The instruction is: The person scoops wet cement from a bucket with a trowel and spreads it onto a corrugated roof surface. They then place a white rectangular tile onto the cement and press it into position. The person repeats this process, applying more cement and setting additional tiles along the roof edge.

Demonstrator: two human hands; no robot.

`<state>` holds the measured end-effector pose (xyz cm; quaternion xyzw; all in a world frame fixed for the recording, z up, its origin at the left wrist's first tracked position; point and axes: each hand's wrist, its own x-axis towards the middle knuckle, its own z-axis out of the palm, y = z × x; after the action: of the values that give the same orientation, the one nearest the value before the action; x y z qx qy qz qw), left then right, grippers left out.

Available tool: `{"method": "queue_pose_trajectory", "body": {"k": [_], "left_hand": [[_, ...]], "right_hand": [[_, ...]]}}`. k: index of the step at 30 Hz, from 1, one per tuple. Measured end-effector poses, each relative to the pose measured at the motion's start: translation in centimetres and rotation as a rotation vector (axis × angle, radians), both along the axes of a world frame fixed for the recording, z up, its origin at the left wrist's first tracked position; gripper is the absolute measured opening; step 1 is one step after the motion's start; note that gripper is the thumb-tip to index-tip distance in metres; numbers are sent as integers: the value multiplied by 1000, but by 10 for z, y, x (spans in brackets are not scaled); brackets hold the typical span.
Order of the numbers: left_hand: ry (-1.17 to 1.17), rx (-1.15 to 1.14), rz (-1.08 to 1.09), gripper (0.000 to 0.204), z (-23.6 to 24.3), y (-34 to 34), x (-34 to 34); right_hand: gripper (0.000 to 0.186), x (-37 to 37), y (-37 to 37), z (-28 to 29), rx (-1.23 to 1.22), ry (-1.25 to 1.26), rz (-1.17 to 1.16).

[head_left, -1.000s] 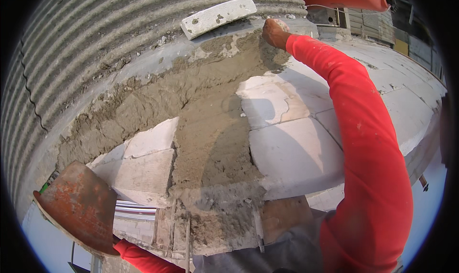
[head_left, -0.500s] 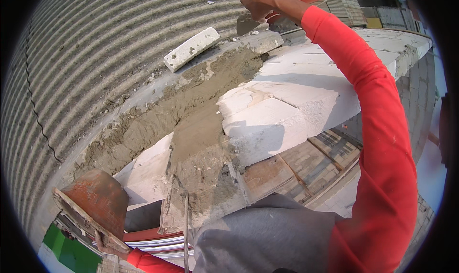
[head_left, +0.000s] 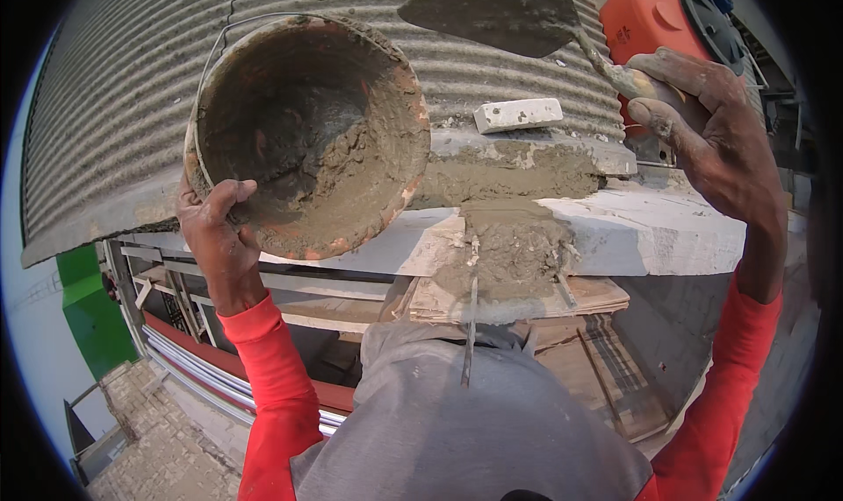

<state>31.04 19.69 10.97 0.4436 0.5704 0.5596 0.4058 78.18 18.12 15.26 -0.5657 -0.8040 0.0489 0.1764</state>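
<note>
Head view: holding, in the closed grip of the left hand (head_left: 213, 240), a bucket (head_left: 420, 132) by the rim, with the thumb over the edge and the mouth tilted toward the camera. Also holding, in the closed grip of the right hand (head_left: 727, 136), the handle of a trowel (head_left: 500, 14), with the blade raised before the wavy roof (head_left: 123, 123), above and right of the bucket. Visible inside the bucket: wet mortar (head_left: 351, 176); below the blade: a white block (head_left: 518, 115), lying near a band of spread mortar (head_left: 514, 180).
</note>
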Motion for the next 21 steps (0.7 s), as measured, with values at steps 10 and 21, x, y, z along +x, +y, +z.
{"method": "queue_pose_trajectory", "body": {"k": [10, 21], "left_hand": [[186, 177, -160, 51, -20, 34, 85], [117, 225, -338, 52, -54, 44, 94]], "right_hand": [[12, -157, 46, -75, 144, -149, 172], [31, -132, 30, -124, -600, 566, 204]]}}
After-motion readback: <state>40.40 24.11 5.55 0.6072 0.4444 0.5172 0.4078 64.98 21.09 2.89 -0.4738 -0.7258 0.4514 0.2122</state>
